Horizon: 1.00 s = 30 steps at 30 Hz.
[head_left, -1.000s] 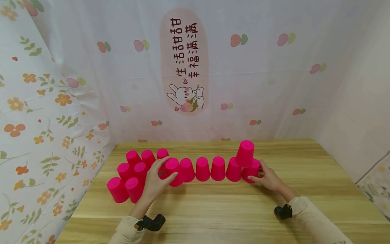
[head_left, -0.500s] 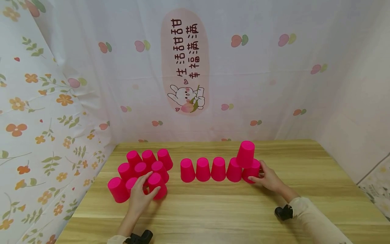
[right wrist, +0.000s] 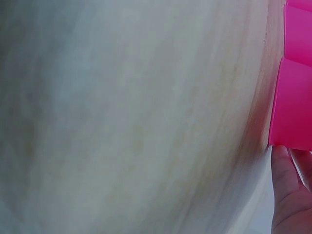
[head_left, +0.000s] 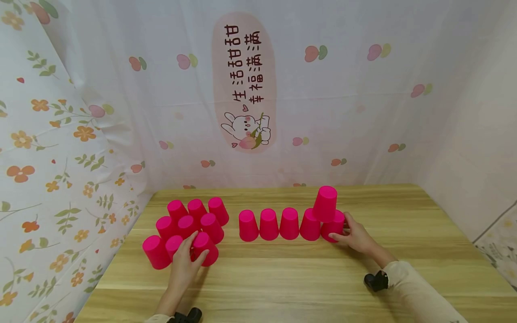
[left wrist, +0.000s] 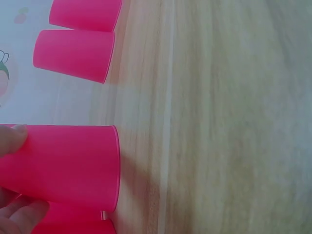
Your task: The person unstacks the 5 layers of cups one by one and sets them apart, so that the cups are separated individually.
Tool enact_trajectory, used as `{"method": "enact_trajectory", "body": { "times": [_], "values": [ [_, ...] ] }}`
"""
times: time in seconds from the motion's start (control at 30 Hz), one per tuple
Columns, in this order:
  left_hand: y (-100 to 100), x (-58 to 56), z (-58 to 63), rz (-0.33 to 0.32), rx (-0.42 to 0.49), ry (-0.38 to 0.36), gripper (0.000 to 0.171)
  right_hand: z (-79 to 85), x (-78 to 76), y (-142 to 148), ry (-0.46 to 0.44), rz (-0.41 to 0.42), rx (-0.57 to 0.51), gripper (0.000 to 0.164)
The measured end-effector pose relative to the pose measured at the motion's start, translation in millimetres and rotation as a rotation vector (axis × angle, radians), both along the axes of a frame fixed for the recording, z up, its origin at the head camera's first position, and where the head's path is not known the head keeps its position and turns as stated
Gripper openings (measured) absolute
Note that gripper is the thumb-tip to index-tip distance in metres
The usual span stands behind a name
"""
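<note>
My left hand (head_left: pixel 185 264) holds an upside-down pink cup (head_left: pixel 208 249) at the front right of a cluster of like cups (head_left: pixel 186 225) on the left of the table. In the left wrist view, thumb and fingers grip that cup (left wrist: pixel 63 161) from two sides, its rim close over the wood. My right hand (head_left: pixel 357 235) has its thumb and fingers around the rightmost cup (head_left: pixel 332 226) of a straight row. One more cup (head_left: pixel 325 204) stands on top, across the two rightmost cups. The right wrist view shows fingertips at the end cup's side (right wrist: pixel 295 107).
The row's other cups, such as the leftmost one (head_left: pixel 248 225), stand upside down with small gaps between them. A gap separates row and cluster. The wooden table (head_left: pixel 282 287) ends at a printed curtain (head_left: pixel 355 121) behind. Black wrist cameras (head_left: pixel 375 281) sit on both wrists.
My left hand has carried a cup from the row's left end left and nearer to me, beside the cluster's front row. My right hand has stayed at the end cup.
</note>
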<state>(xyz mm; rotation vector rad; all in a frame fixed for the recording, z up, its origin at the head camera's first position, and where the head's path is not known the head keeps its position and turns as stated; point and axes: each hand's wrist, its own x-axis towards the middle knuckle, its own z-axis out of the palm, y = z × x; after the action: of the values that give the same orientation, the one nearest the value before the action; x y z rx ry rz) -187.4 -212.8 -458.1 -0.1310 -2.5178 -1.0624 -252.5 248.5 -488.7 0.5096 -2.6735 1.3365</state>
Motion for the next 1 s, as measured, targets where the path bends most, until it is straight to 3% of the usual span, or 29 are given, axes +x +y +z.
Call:
{"method": "enact_trajectory", "body": {
  "times": [0.43, 0.73, 1.0],
  "values": [
    [3.4, 1.7, 3.6, 0.001, 0.022, -0.094, 0.070, 1.2, 1.3, 0.0, 0.005, 0.006, -0.002, 0.055],
    [6.7, 2.2, 10.0, -0.005, 0.011, 0.080, 0.068, 1.4, 1.0, -0.5, 0.015, 0.002, -0.011, 0.054],
    [16.1, -2.7, 25.2, -0.052, 0.030, 0.154, 0.068, 0.0, 0.3, 0.4, 0.007, 0.002, -0.004, 0.054]
  ]
}}
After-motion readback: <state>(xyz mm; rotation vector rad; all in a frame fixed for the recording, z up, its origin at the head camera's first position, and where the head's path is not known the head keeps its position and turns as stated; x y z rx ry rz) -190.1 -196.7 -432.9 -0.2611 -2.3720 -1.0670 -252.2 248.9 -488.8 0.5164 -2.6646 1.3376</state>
